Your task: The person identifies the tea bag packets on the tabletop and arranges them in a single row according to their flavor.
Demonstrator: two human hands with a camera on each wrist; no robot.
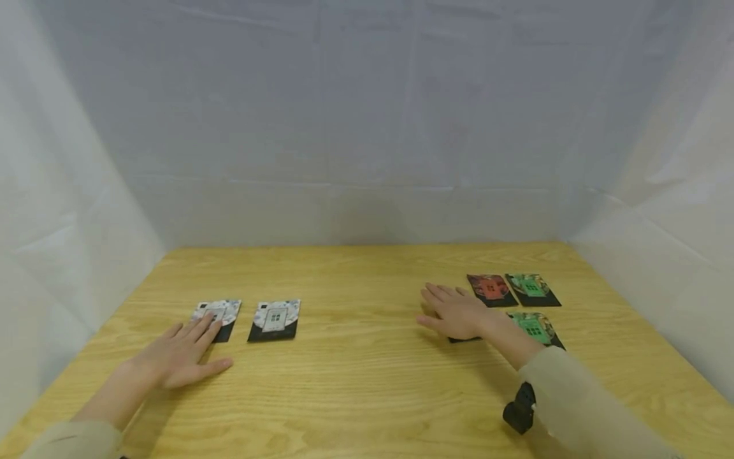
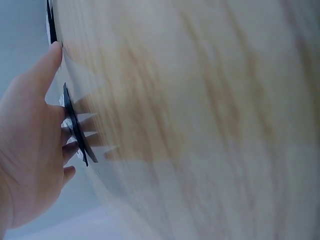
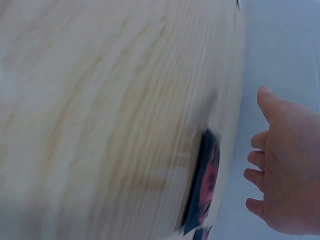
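Observation:
My left hand (image 1: pixel 182 360) lies with its fingers spread and extended over a white-and-black flat packet (image 1: pixel 228 311) on the left; in the left wrist view the fingertips meet that packet (image 2: pixel 74 125). A second white-and-black packet (image 1: pixel 275 320) lies just right of it. My right hand (image 1: pixel 455 312), fingers extended and holding nothing, is over the near-left packet of the right-hand group and mostly hides it in the head view. The right wrist view shows a gap between this hand (image 3: pixel 292 165) and a packet with red print (image 3: pixel 207 180).
A red-and-black packet (image 1: pixel 491 290) and a green-and-black packet (image 1: pixel 532 289) lie behind the right hand. Another green packet (image 1: pixel 536 328) is partly covered by the right forearm. White sheeting (image 1: pixel 367 127) encloses the wooden table (image 1: pixel 355 395) at the back and sides.

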